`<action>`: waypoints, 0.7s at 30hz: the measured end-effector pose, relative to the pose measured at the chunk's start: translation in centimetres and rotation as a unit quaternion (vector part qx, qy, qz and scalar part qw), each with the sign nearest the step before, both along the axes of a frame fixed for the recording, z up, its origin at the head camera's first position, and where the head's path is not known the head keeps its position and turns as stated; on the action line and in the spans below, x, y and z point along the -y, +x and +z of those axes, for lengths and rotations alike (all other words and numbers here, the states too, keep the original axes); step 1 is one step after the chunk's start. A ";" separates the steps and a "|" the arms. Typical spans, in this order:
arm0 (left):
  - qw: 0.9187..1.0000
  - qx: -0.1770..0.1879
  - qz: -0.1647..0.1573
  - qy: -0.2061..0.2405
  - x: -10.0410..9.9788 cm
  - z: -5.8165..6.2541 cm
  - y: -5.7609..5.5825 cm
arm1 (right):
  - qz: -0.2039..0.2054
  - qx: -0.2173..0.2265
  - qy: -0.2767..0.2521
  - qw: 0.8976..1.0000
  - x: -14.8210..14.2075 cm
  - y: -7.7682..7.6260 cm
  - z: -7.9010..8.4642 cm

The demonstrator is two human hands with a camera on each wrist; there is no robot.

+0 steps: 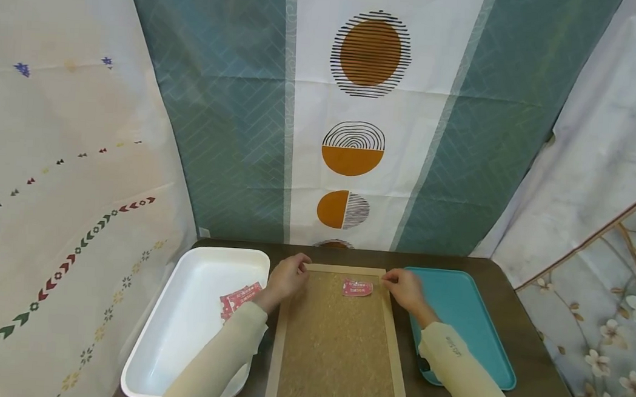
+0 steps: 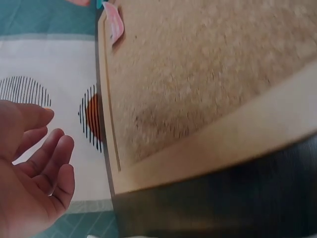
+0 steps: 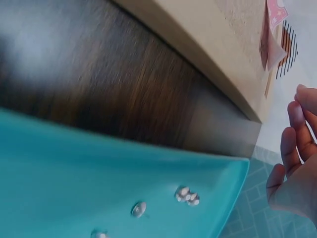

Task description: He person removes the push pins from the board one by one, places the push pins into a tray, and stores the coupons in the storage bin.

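Observation:
A cork board [image 1: 342,346] with a pale wooden frame lies on the dark table. Near its far edge sits a pink printed card [image 1: 357,288], its ends curling up off the cork. My left hand [image 1: 289,276] is at the far left corner of the frame. In the left wrist view that hand [image 2: 42,163] has loosely bent fingers and nothing in them. At the far right corner is my right hand [image 1: 404,287]. The right wrist view shows this hand [image 3: 299,153] with thumb and index fingertips close together; no object shows between them.
A white tray [image 1: 170,323] on the left has several pink cards [image 1: 241,297] at its right side. To the right stands a teal tray [image 1: 469,317], where several small silvery thumbtacks [image 3: 138,209] lie. A patterned curtain [image 1: 235,126] hangs behind the table.

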State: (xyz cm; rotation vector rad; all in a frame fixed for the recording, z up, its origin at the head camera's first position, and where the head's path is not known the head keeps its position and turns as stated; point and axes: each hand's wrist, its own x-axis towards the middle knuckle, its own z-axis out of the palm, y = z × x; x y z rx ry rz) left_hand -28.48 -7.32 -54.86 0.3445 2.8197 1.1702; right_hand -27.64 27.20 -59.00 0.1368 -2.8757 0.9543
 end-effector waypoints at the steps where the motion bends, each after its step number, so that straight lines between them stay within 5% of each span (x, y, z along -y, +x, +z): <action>1: 1.000 0.004 0.002 0.007 -0.2 -0.2 0.1 | 0.004 0.000 -0.001 1.000 0.2 0.0 -0.1; 16: 0.998 0.015 -0.052 0.010 -3.7 -3.9 1.7 | 0.013 0.009 0.024 1.000 3.3 -0.6 -1.3; 21: 0.997 0.019 -0.068 0.012 -4.5 -4.1 1.5 | 0.016 -0.012 0.023 1.000 4.0 -1.0 -1.6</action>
